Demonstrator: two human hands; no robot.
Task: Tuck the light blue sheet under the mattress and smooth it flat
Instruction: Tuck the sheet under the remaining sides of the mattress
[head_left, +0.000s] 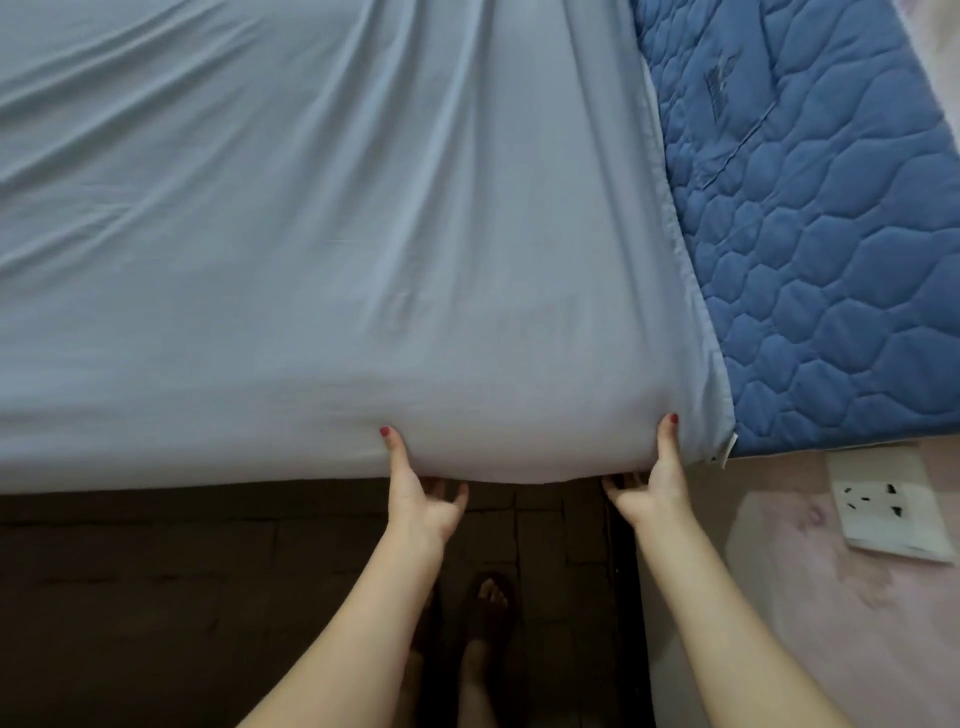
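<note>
**Near edge of the sheet half tucked, creases left to smooth**

The light blue sheet lies spread over the mattress, its near edge wrapped down over the side. The left hand and right hand both hold that edge, thumbs on top, fingers curled under the fold, so each hand grips fabric. Between them the cloth looks taut and rounded, which suggests the tuck here is under way. To the right the sheet's hem lies loose beside the quilted blue mattress pad, not yet tucked. Long creases fan across the top, so smoothing seems still to do.
</note>
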